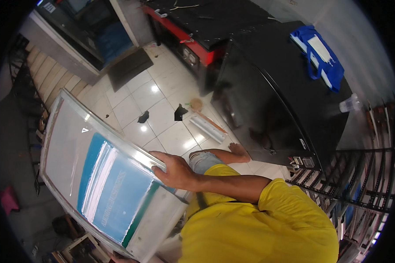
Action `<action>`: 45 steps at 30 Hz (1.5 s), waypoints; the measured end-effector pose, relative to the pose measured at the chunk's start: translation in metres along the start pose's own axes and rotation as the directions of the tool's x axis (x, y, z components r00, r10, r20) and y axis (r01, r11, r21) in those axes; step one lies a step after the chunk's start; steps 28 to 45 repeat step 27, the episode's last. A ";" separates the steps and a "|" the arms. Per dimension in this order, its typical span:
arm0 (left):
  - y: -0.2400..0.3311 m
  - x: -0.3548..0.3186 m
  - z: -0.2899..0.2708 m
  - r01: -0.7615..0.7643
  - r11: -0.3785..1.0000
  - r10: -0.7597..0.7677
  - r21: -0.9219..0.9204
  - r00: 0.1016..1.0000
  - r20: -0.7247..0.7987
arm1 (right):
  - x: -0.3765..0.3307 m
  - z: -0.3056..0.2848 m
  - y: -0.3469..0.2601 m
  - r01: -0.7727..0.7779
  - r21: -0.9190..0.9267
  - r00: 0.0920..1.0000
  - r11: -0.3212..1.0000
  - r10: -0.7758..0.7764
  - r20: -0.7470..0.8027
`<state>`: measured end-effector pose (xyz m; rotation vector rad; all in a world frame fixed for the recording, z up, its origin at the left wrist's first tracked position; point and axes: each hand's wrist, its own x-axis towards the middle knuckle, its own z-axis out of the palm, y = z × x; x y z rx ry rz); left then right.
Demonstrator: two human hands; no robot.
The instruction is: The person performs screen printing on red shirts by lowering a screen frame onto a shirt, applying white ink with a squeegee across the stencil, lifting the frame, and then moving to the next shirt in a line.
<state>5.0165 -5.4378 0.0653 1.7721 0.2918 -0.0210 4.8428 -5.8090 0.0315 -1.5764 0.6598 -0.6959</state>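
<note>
A large screen-printing frame (140, 155) with a pale metal rim is tilted in front of me, left of my body. Its surface carries a blue panel with white streaks, edged by a dark green band. My right hand (177, 171) is closed around the rim on the side towards the middle of the room, thumb on the face. At the bottom edge of the view, a small part of my left hand (122, 258) shows against the frame's lower rim. Most of that hand is cut off or hidden.
A squeegee-like metal bar (208, 127) and black scraps (180, 112) lie on the tiled floor near my bare foot. Beyond stands a black-topped red table (206, 55). A black cabinet (263, 101) bears a blue bag (322, 57) and plastic cup (350, 103). A metal rack (360, 179) stands right.
</note>
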 end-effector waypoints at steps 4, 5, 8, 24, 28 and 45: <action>-0.017 0.023 -0.018 -0.043 0.994 0.043 -0.101 0.999 -0.005 | 0.006 0.001 0.029 0.004 0.010 0.996 1.000 -0.003 -0.094; -0.052 0.055 -0.056 -0.159 0.984 0.161 0.074 0.987 -0.013 | 0.009 0.000 0.031 -0.004 0.043 0.997 0.999 0.008 -0.078; -0.057 0.042 -0.022 -0.144 0.970 0.122 -0.195 0.985 -0.123 | 0.029 -0.024 0.031 -0.050 0.024 0.998 0.998 0.051 -0.039; -0.086 0.045 0.051 -0.187 0.982 0.184 -0.029 0.979 -0.085 | 0.152 -0.009 0.097 0.118 -0.105 0.987 0.987 -0.105 0.119; -0.071 0.042 0.035 -0.128 0.986 0.114 -0.109 0.985 -0.133 | 0.183 -0.010 0.112 0.130 -0.052 0.957 0.990 -0.112 0.266; -0.071 0.042 0.035 -0.128 0.986 0.114 -0.109 0.985 -0.133 | 0.183 -0.010 0.112 0.130 -0.052 0.957 0.990 -0.112 0.266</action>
